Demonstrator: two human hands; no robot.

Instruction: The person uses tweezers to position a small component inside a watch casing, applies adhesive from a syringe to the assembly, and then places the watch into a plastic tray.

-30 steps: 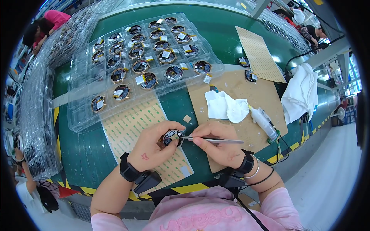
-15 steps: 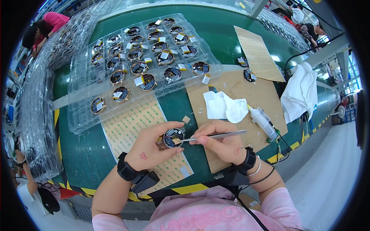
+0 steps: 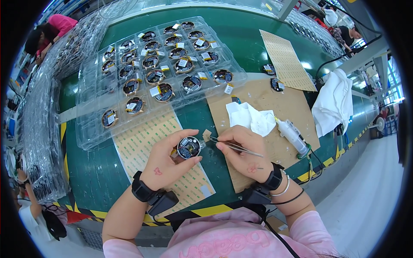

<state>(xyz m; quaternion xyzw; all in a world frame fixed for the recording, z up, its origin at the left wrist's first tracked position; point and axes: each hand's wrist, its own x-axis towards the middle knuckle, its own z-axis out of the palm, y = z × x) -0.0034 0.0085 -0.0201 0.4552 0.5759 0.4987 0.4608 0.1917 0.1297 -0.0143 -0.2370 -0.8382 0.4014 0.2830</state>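
My left hand [image 3: 162, 162] is closed around the rim of a round watch case [image 3: 189, 147], its dark circuit board facing up. In my right hand [image 3: 246, 154] is a pair of metal tweezers [image 3: 241, 149], pinched between thumb and fingers. The tweezer tips point left, at a small tan square piece [image 3: 207, 135] beside the watch case; I cannot tell whether they grip it. Under my left hand lies a cream sheet of adhesive pads [image 3: 144, 137] with green print.
A clear plastic tray [image 3: 97, 92] holds several round watch cases with small batteries. To the right are brown cardboard [image 3: 266, 99], a crumpled white cloth [image 3: 251, 119], a white dispenser bottle [image 3: 294, 136], a second tan sheet [image 3: 287, 60] and a white bag [image 3: 334, 103].
The tweezer tips have left the watch case and moved up and right to the small tan piece. The tan bit on the circuit board no longer shows. My left hand has shifted slightly left.
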